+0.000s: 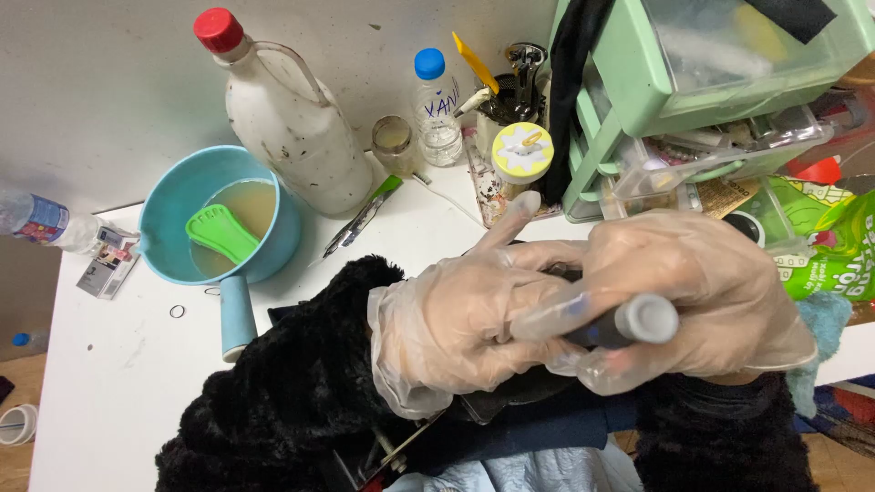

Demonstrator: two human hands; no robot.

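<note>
- The right hand (702, 301), in a clear plastic glove, was closed around a grey-capped pen-like tool (629, 321), held just above the lap.
- The left hand (456, 323), also gloved, pressed against a dark object (510, 387) beneath, index finger extended.
- How much work was done could not be told; the dark object was mostly hidden.
- The white bench (118, 383) carried a blue ladle-pot (219, 219) of murky liquid, a stained white bottle (292, 118) and green drawers (693, 100).

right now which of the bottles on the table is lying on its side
The clear bottle at the table's far left edge lies on its side. The big white red-capped bottle leans, and the small blue-capped bottle stands upright.
</note>
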